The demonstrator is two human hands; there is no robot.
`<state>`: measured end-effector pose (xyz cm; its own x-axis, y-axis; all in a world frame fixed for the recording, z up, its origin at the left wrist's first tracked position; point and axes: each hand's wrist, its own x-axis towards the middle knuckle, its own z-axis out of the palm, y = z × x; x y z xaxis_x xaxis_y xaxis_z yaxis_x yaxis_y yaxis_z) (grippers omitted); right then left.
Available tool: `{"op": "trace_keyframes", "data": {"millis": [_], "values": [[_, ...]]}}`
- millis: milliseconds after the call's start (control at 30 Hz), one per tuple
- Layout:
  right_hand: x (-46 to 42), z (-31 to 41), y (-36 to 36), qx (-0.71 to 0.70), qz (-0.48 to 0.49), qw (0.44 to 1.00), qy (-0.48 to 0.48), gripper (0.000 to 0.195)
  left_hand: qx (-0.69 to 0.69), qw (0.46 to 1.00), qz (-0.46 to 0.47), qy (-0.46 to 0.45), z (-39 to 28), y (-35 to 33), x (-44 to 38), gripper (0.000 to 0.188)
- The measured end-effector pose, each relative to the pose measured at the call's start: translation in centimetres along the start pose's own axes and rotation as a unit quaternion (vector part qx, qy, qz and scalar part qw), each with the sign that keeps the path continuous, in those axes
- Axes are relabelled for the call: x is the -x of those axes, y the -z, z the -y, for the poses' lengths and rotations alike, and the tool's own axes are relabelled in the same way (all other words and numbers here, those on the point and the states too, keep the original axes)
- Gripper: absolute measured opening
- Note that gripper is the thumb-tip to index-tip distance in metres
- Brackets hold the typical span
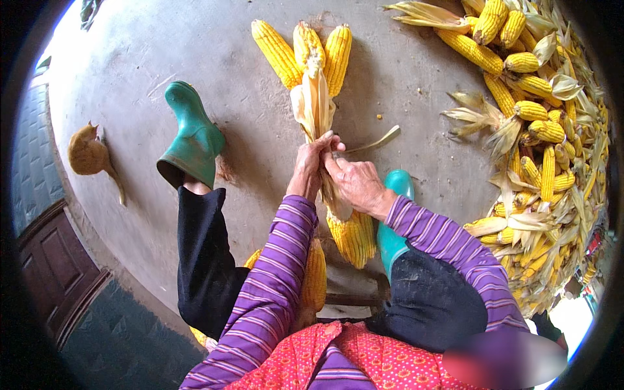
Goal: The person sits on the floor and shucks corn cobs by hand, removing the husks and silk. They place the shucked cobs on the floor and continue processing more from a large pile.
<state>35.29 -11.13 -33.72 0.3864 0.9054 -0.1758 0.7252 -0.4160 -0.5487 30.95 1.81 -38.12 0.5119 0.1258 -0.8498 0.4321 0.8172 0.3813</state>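
Note:
Both hands meet over a twisted bunch of dry corn husks [313, 105], between my knees. My left hand [312, 158] grips the husks from the left, its thumb and fingers pinched near the top. Pressed against the same husks from the right is my right hand [358, 183], fingers curled around them. Three yellow corn cobs [308, 48] fan out beyond the hands, joined to the husks. On the near side, more cobs [353, 236] hang below my right hand, and another cob [314, 278] shows beside my left sleeve. A loose husk strip [375, 140] sticks out to the right.
A large heap of corn cobs with husks [541, 126] fills the right side. My green rubber boots [192, 131] stand on the concrete floor [234, 58]. A ginger cat [88, 151] sits at left, near a brown door [58, 268]. Part of a stool [348, 298] shows beneath me.

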Motion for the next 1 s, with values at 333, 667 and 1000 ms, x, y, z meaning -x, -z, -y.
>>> {"op": "trace_keyframes", "data": {"millis": [333, 667, 1000], "values": [[0.7, 0.1, 0.2, 0.001, -0.019, 1.000, 0.008, 0.048, 0.002, 1.000, -0.012, -0.006, 0.1, 0.0, -0.1, 0.017], [2.4, -1.5, 0.3, -0.139, -0.026, 0.990, 0.024, 0.037, 0.066, 0.997, 0.034, 0.002, 0.5, 0.0, -0.1, 0.017], [2.0, -1.2, -0.1, -0.163, -0.106, 0.980, -0.033, 0.015, 0.084, 0.996, 0.022, -0.004, 0.7, 0.3, -1.2, 0.012]]}}
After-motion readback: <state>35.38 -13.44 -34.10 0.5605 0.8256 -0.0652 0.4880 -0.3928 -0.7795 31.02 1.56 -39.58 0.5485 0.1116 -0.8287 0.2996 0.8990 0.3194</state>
